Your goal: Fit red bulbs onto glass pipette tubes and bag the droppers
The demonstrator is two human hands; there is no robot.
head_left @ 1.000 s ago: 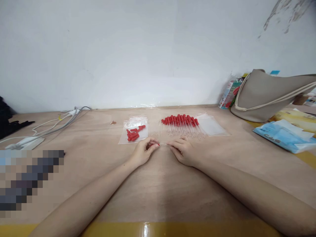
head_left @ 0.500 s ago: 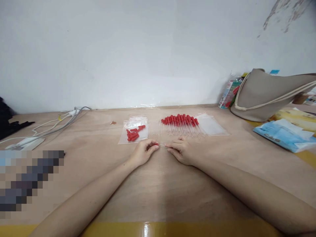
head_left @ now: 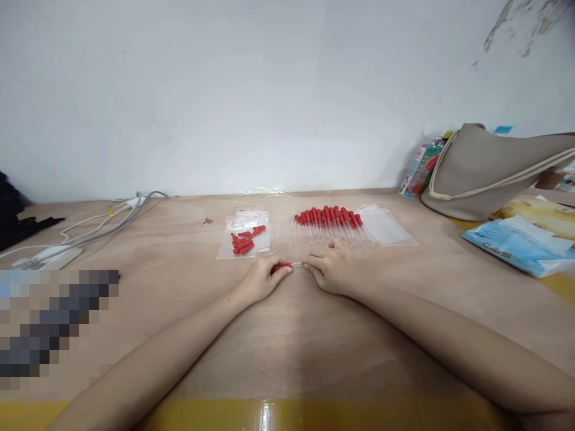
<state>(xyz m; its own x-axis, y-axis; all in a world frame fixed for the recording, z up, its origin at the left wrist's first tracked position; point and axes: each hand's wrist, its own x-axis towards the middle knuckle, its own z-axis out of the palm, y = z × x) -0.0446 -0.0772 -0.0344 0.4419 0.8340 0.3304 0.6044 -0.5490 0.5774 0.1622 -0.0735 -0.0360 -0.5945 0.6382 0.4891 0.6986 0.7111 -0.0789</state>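
My left hand (head_left: 264, 278) pinches a red rubber dropper bulb (head_left: 282, 267) between thumb and fingers. From its right end a thin clear glass tube (head_left: 297, 264) runs across to my right hand (head_left: 330, 268), whose fingertips are closed on it. Behind my right hand lies a row of droppers (head_left: 330, 216) with red bulbs and clear tubes pointing toward me. Several loose red bulbs (head_left: 243, 245) rest on a clear plastic bag (head_left: 226, 248) behind my left hand. Bare glass tubes (head_left: 283, 230) lie side by side between the bag and the droppers.
Another clear bag (head_left: 395, 230) lies flat right of the droppers. At the right are a grey-brown drawstring bag (head_left: 476, 173), a bottle (head_left: 417, 170) and a blue tissue pack (head_left: 503, 242). Cables and a white power strip (head_left: 51, 257) lie on the left.
More of the red bulb shows between my left thumb and fingers, and its end now sits around the tube's end. My right fingers have shifted slightly; the view moved a little.
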